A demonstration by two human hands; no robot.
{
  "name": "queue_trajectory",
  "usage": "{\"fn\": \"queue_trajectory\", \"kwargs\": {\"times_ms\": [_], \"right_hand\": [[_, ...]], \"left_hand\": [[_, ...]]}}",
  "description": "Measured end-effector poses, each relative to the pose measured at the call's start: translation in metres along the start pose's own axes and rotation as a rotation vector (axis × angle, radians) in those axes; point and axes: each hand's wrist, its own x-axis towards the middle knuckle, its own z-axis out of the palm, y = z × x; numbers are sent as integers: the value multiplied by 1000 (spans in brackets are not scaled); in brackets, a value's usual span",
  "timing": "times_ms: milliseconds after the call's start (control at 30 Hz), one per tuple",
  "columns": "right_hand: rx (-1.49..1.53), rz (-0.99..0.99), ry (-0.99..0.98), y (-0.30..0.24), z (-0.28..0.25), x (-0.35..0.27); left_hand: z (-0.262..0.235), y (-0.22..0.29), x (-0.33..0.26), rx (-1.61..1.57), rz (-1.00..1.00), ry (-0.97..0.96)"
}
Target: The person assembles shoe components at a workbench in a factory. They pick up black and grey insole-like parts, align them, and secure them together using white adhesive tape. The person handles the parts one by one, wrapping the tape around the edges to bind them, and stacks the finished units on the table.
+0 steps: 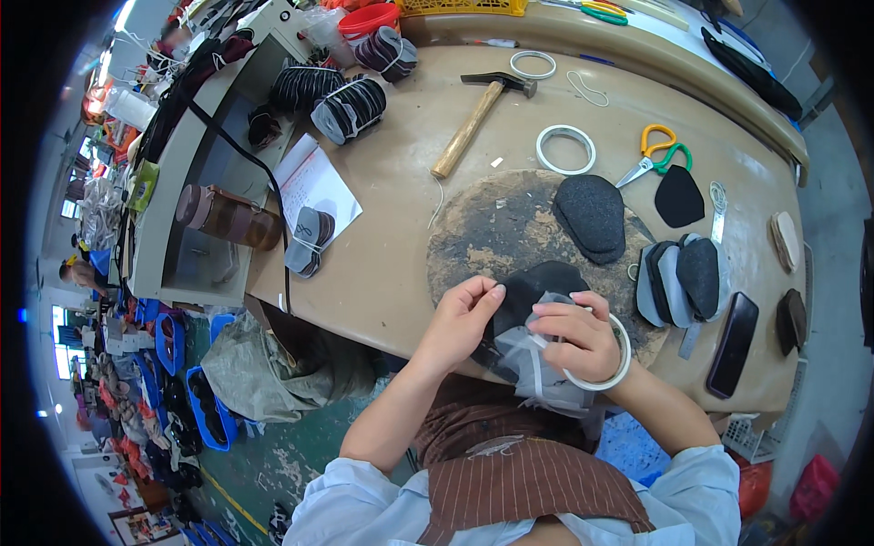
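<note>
My left hand (467, 318) pinches the left edge of a dark, rounded fabric piece (539, 278) at the near edge of a worn round board (492, 214). My right hand (583, 338) is closed on a sheer grey sheet (535, 364) with a pale strip along it, which overlaps the dark piece and hangs toward my lap. A roll of white tape (623, 350) loops around the right hand near the wrist. Just beyond lie stacked dark grey rounded pads (590, 218). To their right is a bundle of grey and black pads (681, 280).
Scissors (655, 156), a black pad (679, 197), a tape roll (565, 150) and a hammer (473, 118) lie farther back. A phone (733, 346) is at right. Tied pad bundles (350, 107), paper (319, 191) and a bottle (229, 217) are at left.
</note>
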Motion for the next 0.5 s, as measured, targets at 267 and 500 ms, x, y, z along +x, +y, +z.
{"fn": "queue_trajectory", "kwargs": {"times_ms": [267, 500], "right_hand": [[322, 202, -167, -22, -38, -10], [823, 868, -678, -60, -125, -62]], "left_hand": [[31, 44, 16, 683, 503, 42], [54, 103, 99, 430, 260, -380]]}}
